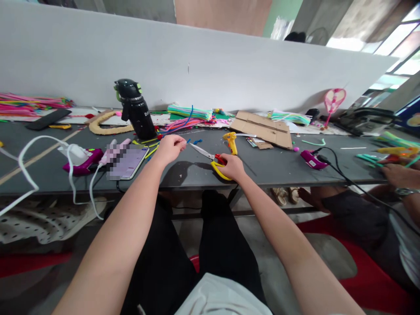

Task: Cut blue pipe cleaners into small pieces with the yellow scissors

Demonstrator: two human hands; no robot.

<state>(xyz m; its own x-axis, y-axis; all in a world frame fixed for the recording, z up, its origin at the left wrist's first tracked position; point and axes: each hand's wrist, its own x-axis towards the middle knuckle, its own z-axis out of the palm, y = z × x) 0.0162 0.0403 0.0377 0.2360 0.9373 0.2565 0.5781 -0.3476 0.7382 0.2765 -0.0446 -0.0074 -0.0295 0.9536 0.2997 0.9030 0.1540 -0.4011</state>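
Note:
My right hand (231, 167) is closed around the yellow and red handles of a pair of scissors (202, 152). The blades point left, towards my left hand (171, 148), and look slightly parted. My left hand is pinched, and a short blue piece of pipe cleaner (188, 141) shows at its fingertips, close to the scissor tips. On the table just behind lie small blue bits (197, 141). A yellow glue gun (231, 142) rests beyond my right hand. Yellow pipe cleaners (151, 152) lie partly hidden behind my left forearm.
A black bottle (139, 113) and a phone (134, 162) stand and lie to the left, near a purple power socket (85, 161) with white cables. Behind are pipe cleaner bundles (190, 112) and cardboard (262, 128). At right, another person's hand (402, 175) works beside a second purple socket (313, 160).

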